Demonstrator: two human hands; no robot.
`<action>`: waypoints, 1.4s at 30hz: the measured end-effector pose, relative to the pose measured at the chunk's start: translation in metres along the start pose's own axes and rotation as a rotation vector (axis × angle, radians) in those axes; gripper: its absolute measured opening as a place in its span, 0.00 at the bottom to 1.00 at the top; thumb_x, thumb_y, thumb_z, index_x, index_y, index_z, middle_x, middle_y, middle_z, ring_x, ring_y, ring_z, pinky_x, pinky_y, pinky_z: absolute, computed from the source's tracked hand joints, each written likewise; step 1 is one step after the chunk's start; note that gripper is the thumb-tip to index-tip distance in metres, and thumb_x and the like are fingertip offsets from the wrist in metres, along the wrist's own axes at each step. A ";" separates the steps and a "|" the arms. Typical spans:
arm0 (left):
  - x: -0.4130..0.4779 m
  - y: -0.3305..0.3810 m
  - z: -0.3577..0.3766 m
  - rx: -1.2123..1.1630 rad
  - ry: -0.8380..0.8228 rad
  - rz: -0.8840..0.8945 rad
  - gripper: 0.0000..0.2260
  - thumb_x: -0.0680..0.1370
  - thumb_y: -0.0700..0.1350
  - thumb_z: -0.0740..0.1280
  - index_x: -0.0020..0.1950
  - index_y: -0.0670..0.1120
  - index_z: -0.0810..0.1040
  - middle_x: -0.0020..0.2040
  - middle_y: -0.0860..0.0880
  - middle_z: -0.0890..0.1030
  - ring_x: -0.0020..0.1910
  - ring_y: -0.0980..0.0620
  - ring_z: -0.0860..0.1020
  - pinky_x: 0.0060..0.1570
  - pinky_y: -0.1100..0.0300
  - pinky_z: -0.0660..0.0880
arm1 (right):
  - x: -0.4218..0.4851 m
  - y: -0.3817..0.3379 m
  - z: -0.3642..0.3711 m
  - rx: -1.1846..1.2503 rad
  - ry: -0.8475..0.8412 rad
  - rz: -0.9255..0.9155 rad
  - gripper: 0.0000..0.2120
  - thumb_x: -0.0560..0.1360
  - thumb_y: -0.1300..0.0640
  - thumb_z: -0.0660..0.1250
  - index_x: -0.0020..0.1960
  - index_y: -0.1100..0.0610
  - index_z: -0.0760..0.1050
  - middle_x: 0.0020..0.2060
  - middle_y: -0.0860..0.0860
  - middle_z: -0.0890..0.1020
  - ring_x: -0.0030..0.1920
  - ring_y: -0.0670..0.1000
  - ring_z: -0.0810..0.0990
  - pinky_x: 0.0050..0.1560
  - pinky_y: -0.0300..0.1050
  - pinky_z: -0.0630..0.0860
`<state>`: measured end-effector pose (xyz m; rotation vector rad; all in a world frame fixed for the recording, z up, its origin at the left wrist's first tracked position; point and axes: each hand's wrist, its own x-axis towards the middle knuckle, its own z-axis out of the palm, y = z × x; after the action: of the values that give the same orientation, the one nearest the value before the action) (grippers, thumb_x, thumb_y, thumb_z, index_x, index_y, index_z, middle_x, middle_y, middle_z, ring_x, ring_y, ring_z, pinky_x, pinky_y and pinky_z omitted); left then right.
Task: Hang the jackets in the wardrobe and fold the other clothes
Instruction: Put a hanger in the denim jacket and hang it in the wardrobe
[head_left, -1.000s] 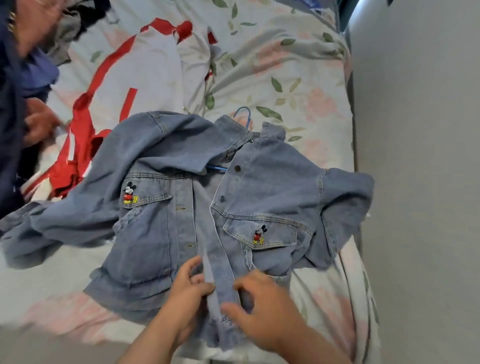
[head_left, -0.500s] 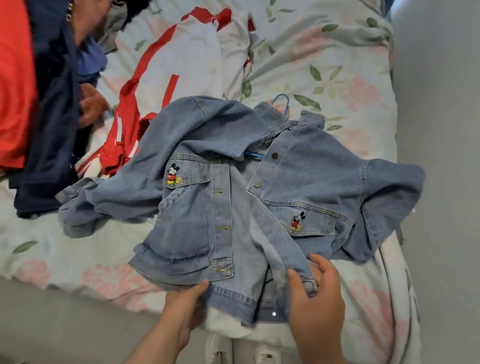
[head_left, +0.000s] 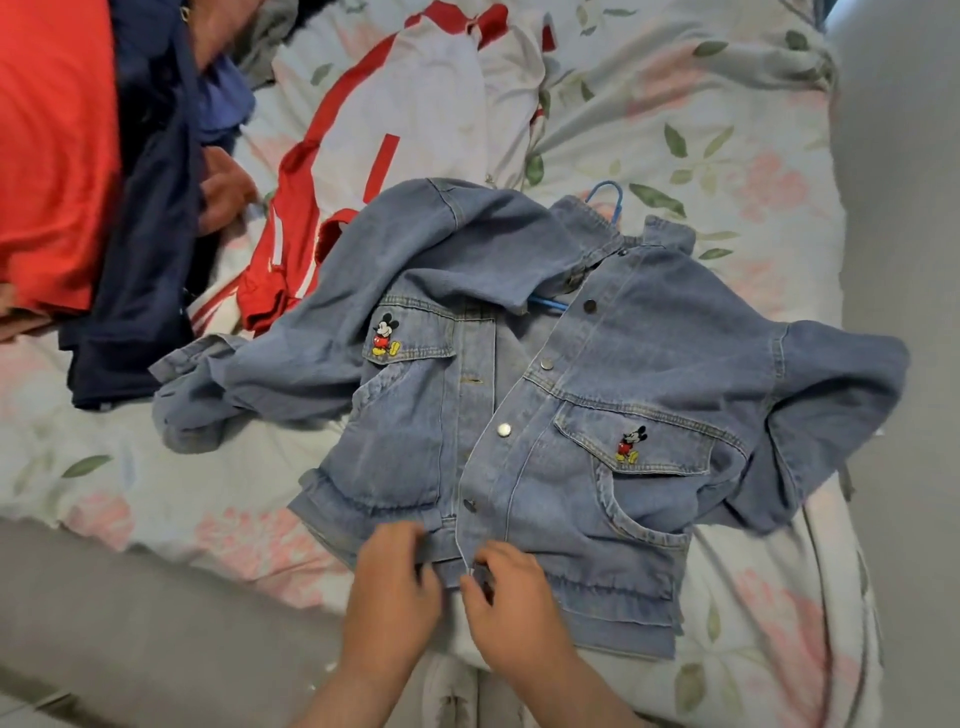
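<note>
A small blue denim jacket (head_left: 649, 374) with a cartoon mouse patch on each chest pocket lies front-up on the flowered bed sheet (head_left: 727, 130). A blue hanger (head_left: 605, 195) sits inside it, with the hook sticking out at the collar. The two front panels now meet along the snap placket. My left hand (head_left: 395, 587) pinches the left panel's bottom hem. My right hand (head_left: 506, 597) pinches the right panel's hem beside it, at the lowest snap.
A red and white garment (head_left: 395, 130) lies spread behind the jacket. At the left another person in red (head_left: 52, 156) handles a dark navy garment (head_left: 140, 260). A grey wall (head_left: 904, 364) borders the bed on the right, and grey floor (head_left: 156, 623) lies at the lower left.
The jacket's front has been drawn together: the right panel, folded open before, now lies flat over the placket. Both my hands have come together at the bottom hem.
</note>
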<state>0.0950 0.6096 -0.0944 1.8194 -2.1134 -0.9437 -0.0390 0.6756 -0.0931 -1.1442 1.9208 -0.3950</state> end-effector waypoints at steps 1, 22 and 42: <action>0.006 0.003 0.004 0.104 -0.125 0.150 0.10 0.70 0.35 0.69 0.48 0.47 0.77 0.45 0.52 0.74 0.45 0.49 0.72 0.44 0.54 0.71 | 0.000 0.005 -0.002 0.002 -0.014 -0.017 0.11 0.78 0.53 0.62 0.55 0.57 0.78 0.53 0.50 0.78 0.57 0.52 0.75 0.61 0.42 0.69; 0.009 -0.062 -0.059 0.589 -0.508 0.227 0.11 0.73 0.51 0.61 0.51 0.53 0.79 0.51 0.56 0.77 0.56 0.53 0.75 0.51 0.58 0.74 | 0.025 0.009 -0.019 -0.300 -0.020 -0.229 0.09 0.80 0.53 0.59 0.54 0.54 0.76 0.52 0.52 0.77 0.54 0.55 0.76 0.53 0.49 0.72; 0.067 0.044 0.008 -0.514 -0.246 -0.310 0.09 0.73 0.36 0.73 0.36 0.47 0.77 0.31 0.53 0.76 0.31 0.57 0.71 0.36 0.65 0.70 | 0.071 0.013 -0.033 0.363 0.035 0.222 0.12 0.75 0.63 0.71 0.36 0.52 0.73 0.27 0.49 0.73 0.28 0.48 0.71 0.31 0.38 0.70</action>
<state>0.0395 0.5512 -0.0918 1.8427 -1.5091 -1.6779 -0.0886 0.6187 -0.1177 -0.6854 1.8846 -0.6146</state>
